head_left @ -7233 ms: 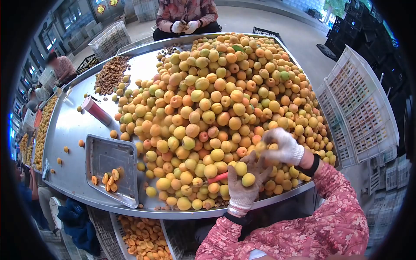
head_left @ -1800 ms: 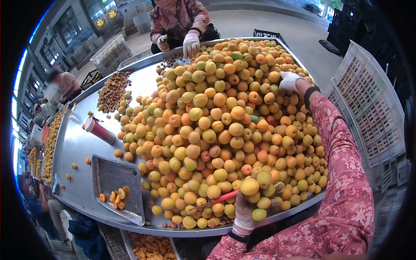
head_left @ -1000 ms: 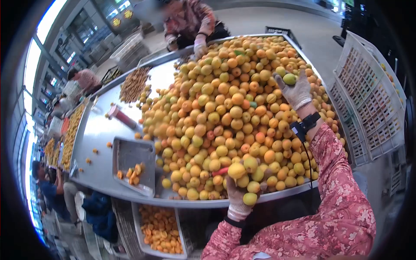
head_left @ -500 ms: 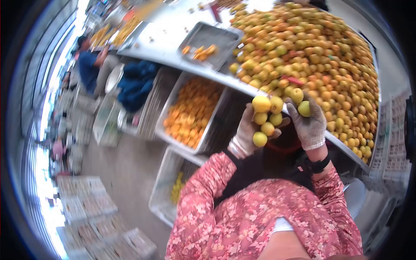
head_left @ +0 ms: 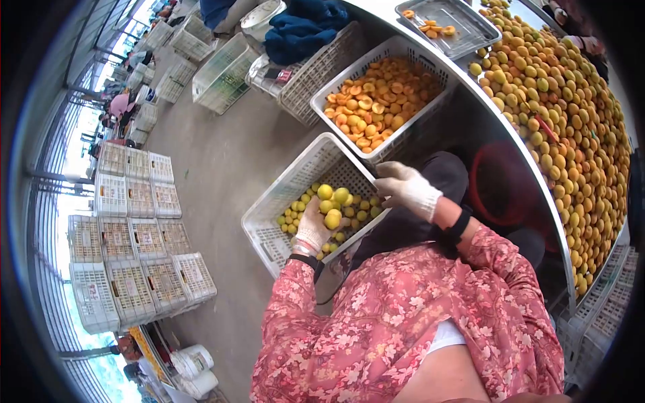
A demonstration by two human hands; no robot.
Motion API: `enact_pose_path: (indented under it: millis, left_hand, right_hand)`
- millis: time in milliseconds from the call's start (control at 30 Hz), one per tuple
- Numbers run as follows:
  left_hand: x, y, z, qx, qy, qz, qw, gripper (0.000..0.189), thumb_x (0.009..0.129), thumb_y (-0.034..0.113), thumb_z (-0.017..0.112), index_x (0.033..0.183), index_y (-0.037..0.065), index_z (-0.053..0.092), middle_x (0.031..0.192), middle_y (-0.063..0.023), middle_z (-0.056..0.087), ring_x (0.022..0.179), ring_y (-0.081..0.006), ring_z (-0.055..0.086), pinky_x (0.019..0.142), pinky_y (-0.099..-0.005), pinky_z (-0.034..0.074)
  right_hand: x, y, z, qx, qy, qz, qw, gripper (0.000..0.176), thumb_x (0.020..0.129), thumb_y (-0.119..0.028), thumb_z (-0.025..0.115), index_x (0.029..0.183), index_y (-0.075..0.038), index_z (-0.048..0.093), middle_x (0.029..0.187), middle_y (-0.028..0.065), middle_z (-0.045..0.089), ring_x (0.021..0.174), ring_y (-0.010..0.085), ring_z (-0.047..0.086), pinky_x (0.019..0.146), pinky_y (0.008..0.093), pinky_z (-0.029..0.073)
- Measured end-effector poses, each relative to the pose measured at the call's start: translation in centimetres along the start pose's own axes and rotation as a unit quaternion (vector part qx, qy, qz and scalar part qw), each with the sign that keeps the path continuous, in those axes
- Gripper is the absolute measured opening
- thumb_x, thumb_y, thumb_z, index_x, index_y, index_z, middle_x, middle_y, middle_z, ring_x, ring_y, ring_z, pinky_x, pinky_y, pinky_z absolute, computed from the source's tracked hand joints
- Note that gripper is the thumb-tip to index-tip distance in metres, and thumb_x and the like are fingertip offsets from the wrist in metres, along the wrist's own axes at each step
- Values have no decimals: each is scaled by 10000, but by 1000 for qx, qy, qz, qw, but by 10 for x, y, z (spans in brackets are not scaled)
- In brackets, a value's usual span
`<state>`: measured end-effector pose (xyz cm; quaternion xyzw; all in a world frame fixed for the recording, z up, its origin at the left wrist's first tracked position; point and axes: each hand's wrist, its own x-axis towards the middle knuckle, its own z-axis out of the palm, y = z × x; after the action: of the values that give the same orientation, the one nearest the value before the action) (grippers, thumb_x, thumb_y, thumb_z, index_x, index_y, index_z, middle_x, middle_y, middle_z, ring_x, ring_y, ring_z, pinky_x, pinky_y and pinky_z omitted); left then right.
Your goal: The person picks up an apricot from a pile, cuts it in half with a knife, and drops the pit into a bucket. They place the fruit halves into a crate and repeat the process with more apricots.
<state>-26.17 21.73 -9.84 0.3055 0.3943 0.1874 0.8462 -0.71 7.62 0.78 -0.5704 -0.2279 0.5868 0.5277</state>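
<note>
My left hand (head_left: 313, 227), in a white work glove, cups several yellow-green apricots (head_left: 332, 218) low over a white plastic crate (head_left: 269, 195). More greenish apricots (head_left: 292, 213) lie inside that crate. My right hand (head_left: 408, 189), gloved too, is at the crate's right side with its fingers stretched out to the left. No fruit shows in its palm from this angle. Just beyond it stands another white crate (head_left: 322, 104) filled with orange apricot halves (head_left: 376, 101).
A big heap of whole apricots (head_left: 557, 127) covers the table at right, beside a metal tray (head_left: 463, 30) with a few halves. A red bucket (head_left: 497, 185) stands under the table edge. Stacked crates (head_left: 134, 242) stand at left. Blue cloth (head_left: 306, 30) lies on crates at the back.
Both hands have moved from the table edge down and left to the crate of green apricots. The fruit earlier at my right fingers no longer shows there. The view has swung left.
</note>
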Motion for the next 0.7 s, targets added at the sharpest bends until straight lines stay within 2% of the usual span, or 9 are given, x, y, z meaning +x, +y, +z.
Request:
enact_pose_path:
  millis: [33, 67, 167, 233, 333, 367, 533, 633, 700]
  left_hand:
    - [-3, -2, -7, -86, 119, -49, 988, 511, 1015, 408, 456, 1402, 78, 403, 1461, -157, 423, 1326, -345, 424, 1042, -625, 406]
    - [-7, -1, -3, -138, 187, -66, 970, 454, 1015, 354, 452, 1393, 106, 414, 1455, -155, 404, 1305, -358, 427, 1029, -687, 371]
    - [1, -6, -5, -97, 199, -36, 975, 383, 1010, 360, 476, 1294, 104, 512, 1343, -145, 510, 1245, -349, 483, 1007, -614, 415]
    - [23, 4, 15, -99, 116, -32, 988, 351, 1000, 360, 512, 1202, 79, 567, 1270, -150, 562, 1211, -349, 515, 980, -573, 444]
    - [68, 18, 96, -87, -34, -34, 995, 340, 985, 361, 567, 1064, 40, 651, 1161, -156, 641, 1158, -349, 564, 938, -510, 489]
    - [76, 22, 128, -70, -125, -22, 989, 305, 984, 314, 582, 1093, 38, 653, 1168, -168, 639, 1137, -352, 579, 930, -479, 502]
    - [55, 26, 329, 8, -347, -47, 936, 419, 991, 334, 579, 1271, 21, 592, 1158, -188, 652, 1107, -349, 611, 970, -466, 496]
    - [56, -12, 405, 43, -453, -142, 879, 414, 1017, 335, 543, 1285, 23, 583, 1138, -171, 664, 1102, -318, 626, 970, -455, 503]
    - [60, -49, 437, 78, -495, -191, 844, 400, 1020, 330, 537, 1281, 31, 585, 1139, -156, 666, 1055, -299, 647, 932, -431, 522]
  right_hand:
    - [-5, -5, -12, 26, 9, 36, 999, 523, 926, -238, 653, 1364, -5, 489, 1125, 118, 629, 951, 225, 662, 771, 338, 575]
    - [-6, 0, -27, 47, 30, 30, 998, 470, 930, -227, 648, 1329, -15, 517, 1084, 103, 642, 900, 195, 666, 761, 337, 575]
    - [-33, -3, -60, 57, 128, -3, 990, 413, 922, -250, 665, 1234, 11, 592, 964, 97, 662, 822, 171, 664, 683, 298, 567]
    - [-49, 7, -89, 50, 186, -43, 980, 343, 922, -243, 658, 1170, -7, 639, 954, 106, 680, 787, 158, 673, 631, 297, 566]
    - [-91, 2, -129, 100, 241, -62, 963, 369, 929, -259, 646, 1207, -18, 618, 970, 83, 681, 799, 162, 677, 671, 291, 561]
    - [-108, -2, -143, 116, 266, -72, 954, 371, 931, -255, 642, 1212, -14, 612, 982, 86, 680, 802, 162, 677, 676, 292, 561]
    - [-191, -16, -208, 109, 434, -124, 886, 339, 943, -201, 610, 1213, 4, 599, 1002, 107, 688, 791, 167, 684, 696, 298, 580]
    - [-241, -6, -252, 33, 538, -150, 829, 302, 934, -211, 636, 1159, -9, 631, 907, 72, 687, 738, 139, 673, 633, 286, 556]
    - [-268, 1, -277, -33, 609, -142, 780, 326, 907, -238, 666, 1113, 14, 650, 890, 86, 693, 781, 143, 670, 699, 284, 533]
